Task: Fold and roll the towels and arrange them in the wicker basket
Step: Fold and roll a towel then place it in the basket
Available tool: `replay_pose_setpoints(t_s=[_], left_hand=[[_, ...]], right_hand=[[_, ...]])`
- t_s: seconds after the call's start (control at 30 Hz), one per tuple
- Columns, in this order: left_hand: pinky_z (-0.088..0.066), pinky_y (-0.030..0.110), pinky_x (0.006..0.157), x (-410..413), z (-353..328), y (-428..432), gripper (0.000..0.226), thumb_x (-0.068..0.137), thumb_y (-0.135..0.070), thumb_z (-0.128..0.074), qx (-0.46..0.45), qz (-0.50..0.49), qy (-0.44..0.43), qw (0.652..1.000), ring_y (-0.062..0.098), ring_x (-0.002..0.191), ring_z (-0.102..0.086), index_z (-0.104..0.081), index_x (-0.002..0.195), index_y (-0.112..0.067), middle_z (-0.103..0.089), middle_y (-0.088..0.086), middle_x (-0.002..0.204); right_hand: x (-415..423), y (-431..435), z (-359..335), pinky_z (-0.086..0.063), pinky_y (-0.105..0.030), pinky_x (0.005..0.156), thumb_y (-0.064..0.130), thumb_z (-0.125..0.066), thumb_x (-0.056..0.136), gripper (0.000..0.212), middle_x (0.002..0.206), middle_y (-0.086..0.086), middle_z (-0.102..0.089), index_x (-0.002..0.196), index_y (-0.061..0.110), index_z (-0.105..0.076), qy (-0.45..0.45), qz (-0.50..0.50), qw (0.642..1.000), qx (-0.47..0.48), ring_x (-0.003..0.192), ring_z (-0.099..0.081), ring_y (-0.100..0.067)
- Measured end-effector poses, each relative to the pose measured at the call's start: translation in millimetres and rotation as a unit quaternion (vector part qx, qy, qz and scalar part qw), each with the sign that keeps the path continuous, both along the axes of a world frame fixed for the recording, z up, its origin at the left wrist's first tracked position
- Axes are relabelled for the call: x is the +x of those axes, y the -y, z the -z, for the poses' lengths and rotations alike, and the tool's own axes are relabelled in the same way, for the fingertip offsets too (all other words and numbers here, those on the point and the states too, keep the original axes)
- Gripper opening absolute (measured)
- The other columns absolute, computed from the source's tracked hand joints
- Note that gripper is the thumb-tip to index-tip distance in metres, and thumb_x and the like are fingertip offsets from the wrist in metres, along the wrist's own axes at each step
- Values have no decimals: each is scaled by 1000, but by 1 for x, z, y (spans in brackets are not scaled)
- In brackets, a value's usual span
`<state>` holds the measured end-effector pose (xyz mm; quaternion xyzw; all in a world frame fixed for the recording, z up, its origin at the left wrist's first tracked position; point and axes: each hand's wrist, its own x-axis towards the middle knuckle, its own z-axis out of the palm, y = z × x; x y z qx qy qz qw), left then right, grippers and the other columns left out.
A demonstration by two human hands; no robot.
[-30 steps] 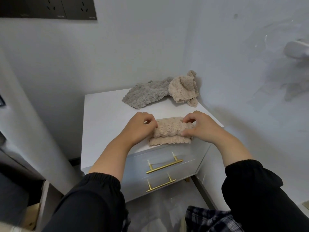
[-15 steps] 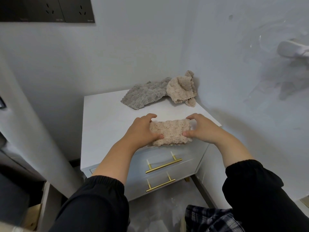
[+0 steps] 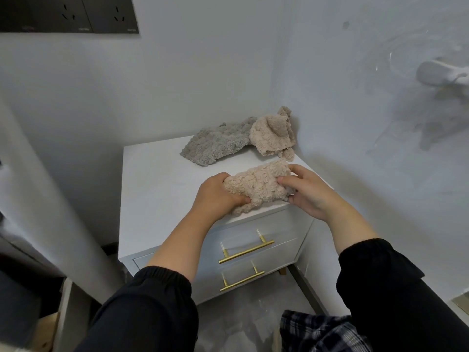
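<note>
Head view: I see both hands on one rolled beige towel [image 3: 258,185] above the front edge of the white cabinet [image 3: 157,179]. The left hand [image 3: 218,193] wraps the roll's left end, with its fingers curled over the top and the thumb pressed against the near side. The right hand [image 3: 308,193] grips the right end, fingertips dug into the pile and thumb on the far side. The roll sits tilted, with its right end higher. I cannot tell whether its underside touches the cabinet top.

At the back of the top, a grey towel [image 3: 218,146] lies spread and rumpled. A crumpled beige towel [image 3: 272,137] touches its right end, bunched into the wall corner. Both are well apart from the roll.

Two brass handles [image 3: 246,252] run across the drawer fronts below. Dark wall sockets [image 3: 68,13] sit upper left, and a white fixture [image 3: 441,74] juts from the right wall.
</note>
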<state>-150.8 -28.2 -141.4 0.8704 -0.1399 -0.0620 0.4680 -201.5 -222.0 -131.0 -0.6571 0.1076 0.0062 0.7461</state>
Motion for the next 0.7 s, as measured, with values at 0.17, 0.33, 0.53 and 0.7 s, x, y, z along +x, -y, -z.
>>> replay_pose_setpoints(t_s=[0.17,0.33,0.53,0.7], left_hand=[[-44,26,66,-4,1,11,40,62,-24,-87,-19,8,11,1000,16,82,-60,-62,92,-17,-65,-1,88],[-44,22,64,-9,-2,29,40,64,-22,-86,-56,53,-11,997,10,77,-57,-61,94,-15,-63,-2,89],[-55,32,69,-20,0,59,31,74,-26,-80,-138,96,-87,982,16,83,-64,-57,94,-19,-65,0,93],[-56,37,72,-40,5,89,34,75,-14,-78,-140,132,-89,977,17,85,-63,-57,102,-20,-64,4,101]], right_hand=[[-4,6,1,-51,-37,94,26,-75,67,63,112,-3,-70,125,11,-54,-16,-66,997,-39,107,-65,-18],[-6,16,2,-58,-35,80,-8,-70,75,39,97,-4,-72,110,10,-61,18,47,998,-39,93,-68,-22],[-13,34,-2,-56,-40,81,-8,-74,70,35,95,-7,-68,93,14,-61,53,202,962,-177,90,-66,-23],[-35,45,0,-49,-28,70,4,-74,73,27,88,1,-64,91,15,-58,49,286,904,-313,85,-62,-18]])
